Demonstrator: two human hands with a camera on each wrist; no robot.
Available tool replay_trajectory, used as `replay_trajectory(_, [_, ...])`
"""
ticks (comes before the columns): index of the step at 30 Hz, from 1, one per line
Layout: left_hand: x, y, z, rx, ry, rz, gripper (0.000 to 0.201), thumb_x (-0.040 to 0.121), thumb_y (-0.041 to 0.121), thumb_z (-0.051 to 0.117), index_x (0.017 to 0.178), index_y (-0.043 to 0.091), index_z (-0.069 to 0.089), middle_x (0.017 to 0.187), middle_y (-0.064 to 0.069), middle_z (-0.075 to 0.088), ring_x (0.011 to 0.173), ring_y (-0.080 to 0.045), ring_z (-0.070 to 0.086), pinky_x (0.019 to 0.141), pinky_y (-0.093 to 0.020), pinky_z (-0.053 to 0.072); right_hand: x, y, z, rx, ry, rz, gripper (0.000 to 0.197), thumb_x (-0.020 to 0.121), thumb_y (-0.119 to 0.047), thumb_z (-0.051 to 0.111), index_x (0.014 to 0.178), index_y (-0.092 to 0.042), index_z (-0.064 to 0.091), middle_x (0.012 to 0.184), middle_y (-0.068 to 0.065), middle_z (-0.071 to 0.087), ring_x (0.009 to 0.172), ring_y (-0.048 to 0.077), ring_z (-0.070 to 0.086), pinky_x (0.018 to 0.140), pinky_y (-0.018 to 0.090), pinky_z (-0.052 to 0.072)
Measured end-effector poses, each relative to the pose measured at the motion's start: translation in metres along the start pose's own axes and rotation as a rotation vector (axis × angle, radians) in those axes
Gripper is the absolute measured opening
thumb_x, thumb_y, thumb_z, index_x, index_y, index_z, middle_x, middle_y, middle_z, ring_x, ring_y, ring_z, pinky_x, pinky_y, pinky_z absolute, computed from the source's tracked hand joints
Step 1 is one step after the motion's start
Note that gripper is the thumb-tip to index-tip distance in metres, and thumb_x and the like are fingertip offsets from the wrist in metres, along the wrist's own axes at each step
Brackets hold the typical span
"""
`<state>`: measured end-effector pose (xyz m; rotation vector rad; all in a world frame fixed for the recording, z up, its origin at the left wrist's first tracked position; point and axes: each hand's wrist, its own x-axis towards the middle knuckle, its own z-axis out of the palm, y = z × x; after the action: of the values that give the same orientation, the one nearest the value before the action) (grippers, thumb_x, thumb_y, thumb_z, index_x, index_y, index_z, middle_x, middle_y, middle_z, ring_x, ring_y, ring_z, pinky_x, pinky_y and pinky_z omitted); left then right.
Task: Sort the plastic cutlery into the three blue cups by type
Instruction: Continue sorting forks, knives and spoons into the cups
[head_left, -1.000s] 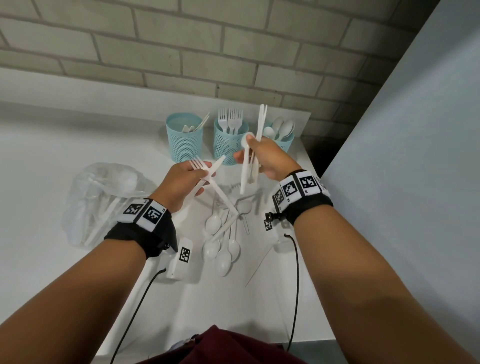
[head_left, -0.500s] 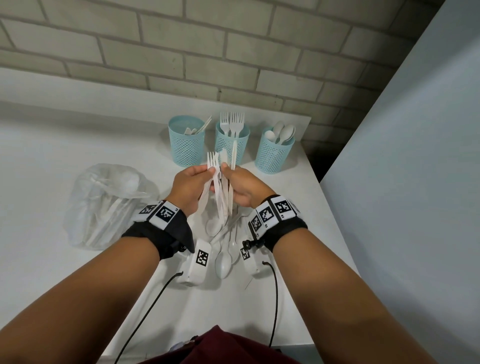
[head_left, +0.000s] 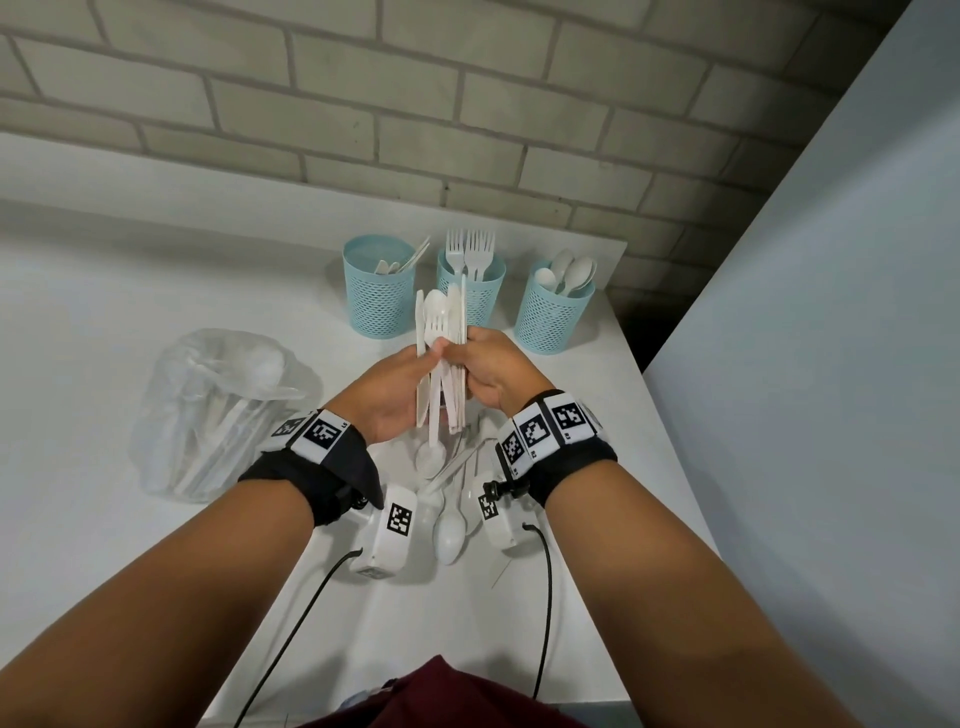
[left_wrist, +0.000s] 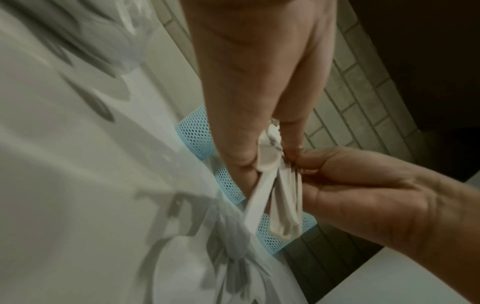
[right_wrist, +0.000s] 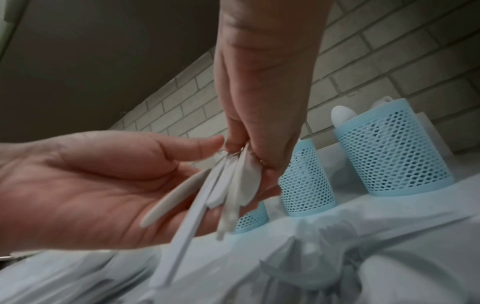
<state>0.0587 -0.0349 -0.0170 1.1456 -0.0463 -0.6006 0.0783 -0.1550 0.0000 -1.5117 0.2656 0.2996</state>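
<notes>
Both hands meet over the table and hold one upright bundle of white plastic cutlery (head_left: 441, 353), mixed pieces with a spoon and a fork showing. My left hand (head_left: 402, 382) pinches it from the left and my right hand (head_left: 491, 374) grips it from the right. In the wrist views the bundle (left_wrist: 275, 185) (right_wrist: 228, 185) fans out below the fingertips. Behind stand three blue mesh cups: the left cup (head_left: 382, 291) with knives, the middle cup (head_left: 480, 299) with forks, the right cup (head_left: 553, 317) with spoons. Loose spoons (head_left: 449, 535) lie under my wrists.
A clear plastic bag (head_left: 218, 410) with more white cutlery lies left of my hands. The brick wall (head_left: 467, 104) runs behind the cups. The white table's right edge (head_left: 675, 441) is close to my right wrist, with a grey panel (head_left: 831, 364) beyond it.
A second ago the hands were apart, the left with a fork and knife, the right with long pieces raised by the cups. They have come together and the pieces form one bundle.
</notes>
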Motion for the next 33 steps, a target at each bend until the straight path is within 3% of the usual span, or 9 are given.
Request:
replay_trajectory(3, [0.003, -0.004, -0.004, 0.033, 0.048, 0.004, 0.035, 0.096, -0.001, 0.042, 0.13, 0.002, 0.048, 0.11, -0.016, 0.063, 0.094, -0.026, 0.065, 0.076, -0.034, 0.059, 0.004, 0.001, -0.001, -0.079, 0.051, -0.017, 0.035, 0.092, -0.004, 0.055, 0.126, 0.001, 0.052, 0.12, 0.022, 0.061, 0.108, 0.035, 0.061, 0.085, 0.042, 0.052])
replay_trajectory(5, [0.003, -0.006, -0.003, 0.065, 0.064, 0.011, 0.032, 0.094, -0.006, 0.043, 0.124, -0.003, 0.051, 0.104, -0.016, 0.065, 0.084, -0.022, 0.069, 0.071, -0.03, 0.059, 0.007, 0.003, 0.001, -0.148, 0.097, -0.031, 0.033, 0.09, -0.008, 0.058, 0.123, -0.001, 0.056, 0.117, 0.02, 0.064, 0.106, 0.035, 0.062, 0.092, 0.046, 0.051])
replay_trajectory(10, [0.006, -0.008, -0.001, 0.119, 0.15, 0.012, 0.025, 0.094, -0.001, 0.047, 0.117, -0.005, 0.056, 0.095, -0.014, 0.068, 0.074, -0.02, 0.07, 0.066, -0.03, 0.058, 0.009, 0.009, 0.008, -0.151, 0.136, -0.048, 0.032, 0.092, -0.016, 0.056, 0.123, -0.007, 0.057, 0.117, 0.018, 0.065, 0.106, 0.033, 0.063, 0.095, 0.05, 0.05])
replay_trajectory(15, [0.006, -0.008, 0.004, 0.159, 0.198, -0.002, 0.015, 0.097, 0.011, 0.048, 0.104, 0.008, 0.061, 0.091, -0.008, 0.067, 0.081, -0.021, 0.064, 0.073, -0.035, 0.052, 0.004, 0.008, 0.012, -0.05, 0.11, 0.018, 0.033, 0.098, -0.02, 0.046, 0.127, -0.007, 0.052, 0.121, 0.02, 0.062, 0.108, 0.035, 0.061, 0.095, 0.052, 0.048])
replay_trajectory(18, [0.005, -0.008, 0.006, 0.181, 0.213, -0.022, 0.013, 0.096, 0.011, 0.049, 0.094, 0.014, 0.061, 0.088, -0.004, 0.066, 0.08, -0.016, 0.062, 0.064, -0.029, 0.049, 0.002, 0.004, 0.012, 0.017, 0.123, 0.077, 0.037, 0.1, -0.03, 0.039, 0.127, -0.008, 0.051, 0.121, 0.017, 0.062, 0.109, 0.035, 0.06, 0.094, 0.049, 0.049])
replay_trajectory(25, [0.005, -0.006, 0.002, 0.201, 0.26, -0.048, 0.012, 0.095, 0.014, 0.052, 0.099, 0.019, 0.063, 0.1, -0.002, 0.064, 0.101, -0.02, 0.058, 0.083, -0.033, 0.045, 0.002, -0.003, -0.005, -0.102, 0.159, 0.091, 0.034, 0.099, -0.03, 0.04, 0.119, -0.009, 0.057, 0.084, 0.003, 0.062, 0.072, 0.015, 0.056, 0.062, 0.025, 0.046])
replay_trajectory(27, [0.004, -0.006, 0.001, 0.211, 0.27, -0.053, 0.012, 0.094, 0.014, 0.053, 0.097, 0.019, 0.063, 0.099, -0.003, 0.064, 0.1, -0.02, 0.057, 0.076, -0.029, 0.045, 0.003, -0.004, -0.013, -0.222, 0.192, 0.004, 0.031, 0.096, -0.023, 0.045, 0.118, -0.006, 0.058, 0.076, 0.0, 0.056, 0.063, 0.01, 0.048, 0.053, 0.021, 0.036])
replay_trajectory(30, [0.003, -0.006, 0.001, 0.218, 0.29, -0.041, 0.012, 0.093, 0.015, 0.055, 0.1, 0.018, 0.064, 0.093, -0.002, 0.063, 0.095, -0.02, 0.056, 0.071, -0.028, 0.043, 0.004, -0.007, -0.023, -0.292, 0.225, -0.123, 0.031, 0.091, -0.013, 0.058, 0.12, -0.005, 0.055, 0.09, 0.003, 0.058, 0.067, 0.008, 0.05, 0.053, 0.017, 0.037])
replay_trajectory(33, [0.003, -0.003, 0.001, 0.257, 0.306, -0.005, 0.023, 0.093, 0.015, 0.056, 0.115, 0.013, 0.062, 0.105, -0.004, 0.063, 0.1, -0.019, 0.056, 0.069, -0.027, 0.044, 0.005, -0.009, -0.029, -0.273, 0.182, -0.17, 0.06, 0.085, -0.003, 0.063, 0.137, -0.016, 0.036, 0.111, 0.007, 0.059, 0.093, 0.015, 0.057, 0.063, 0.021, 0.044])
